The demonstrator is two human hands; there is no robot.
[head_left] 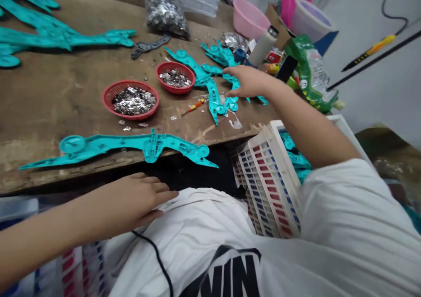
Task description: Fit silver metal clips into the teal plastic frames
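Observation:
My right hand (249, 81) reaches over a group of teal plastic bow-shaped parts (213, 96), thumb and fingers apart; whether the fingertips touch a part I cannot tell. My left hand (140, 199) hangs open in front of the white shirt, fingers stretched out and holding nothing. Between it and the table stuff lies one long teal part (108, 142) along the table's front edge, with a round disc near each end. Behind that part stand two red baskets, a larger one (107, 107) and a smaller one (161, 83), both filled with small shiny metal pieces.
More teal parts (66, 37) lie at the far left. A bag of metal pieces (167, 18), a grey part (148, 47) and a yellow-red screwdriver (194, 107) are on the table. A white crate (259, 169) holding teal parts stands at right. Another screwdriver (371, 51) hangs by a cord.

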